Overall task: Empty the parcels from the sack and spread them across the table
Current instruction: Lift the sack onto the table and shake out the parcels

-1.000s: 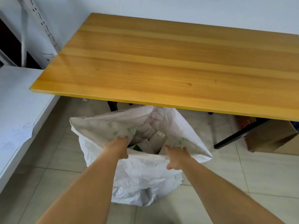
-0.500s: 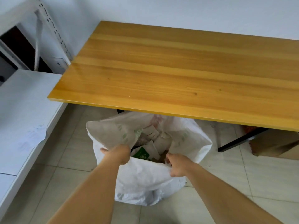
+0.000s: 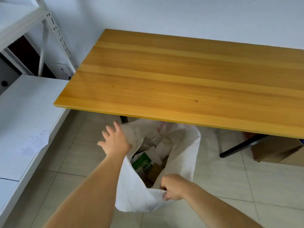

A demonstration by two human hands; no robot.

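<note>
Left fingers: spread and straight, holding nothing; the left hand [image 3: 115, 142] has released the sack rim it gripped half a second ago and now hovers at the rim's left edge, lower centre of the frame.
Right fingers: curled around a fold of the near rim; the right hand [image 3: 172, 186] keeps its pinch, now lower in the frame.
Sack [image 3: 134, 191]: white woven, on the floor just below the desk's near edge, mouth wide open and sagging on the released left side.
Parcels [image 3: 153, 153]: all inside the sack, a loose pile of white envelopes, brown cartons and one green-printed packet [image 3: 142, 162]; none removed.
Desk [image 3: 181, 76]: wooden top fills the centre and right of the frame; no parcel lies on it.
Change: two-handed hold reduced to one hand.
Task meaning: the freed left hand is probably being repositioned, either for a new grip to lift the sack or to reach in; emptying is not yet begun.
</note>
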